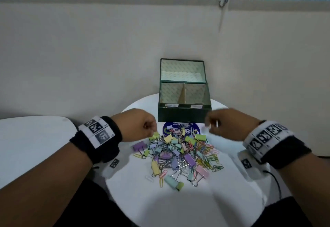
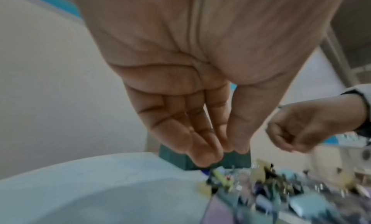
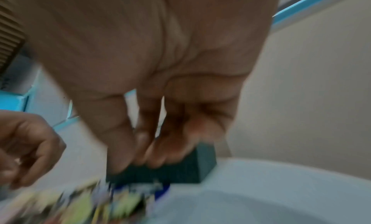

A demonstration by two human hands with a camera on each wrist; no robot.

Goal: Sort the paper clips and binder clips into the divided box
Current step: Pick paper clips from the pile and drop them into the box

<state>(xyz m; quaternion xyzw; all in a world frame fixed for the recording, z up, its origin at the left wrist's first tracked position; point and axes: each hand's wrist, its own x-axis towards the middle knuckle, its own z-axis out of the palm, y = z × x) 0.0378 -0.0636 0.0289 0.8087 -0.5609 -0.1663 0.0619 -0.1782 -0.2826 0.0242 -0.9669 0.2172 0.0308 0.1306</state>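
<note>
Hovering: left hand (image 1: 141,123) grip pinched together | right hand (image 1: 223,121) blurred, grip unclear

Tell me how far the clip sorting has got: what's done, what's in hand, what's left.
Done: nothing that shows. Both compartments of the open green box look bare. In hand: the left hand reaches down at the far left edge of the clip pile, fingertips together; the right hand hovers curled near the box front, too blurred to tell if it holds anything. Left: practically the whole mixed pile of paper clips and binder clips on the white table.
</note>
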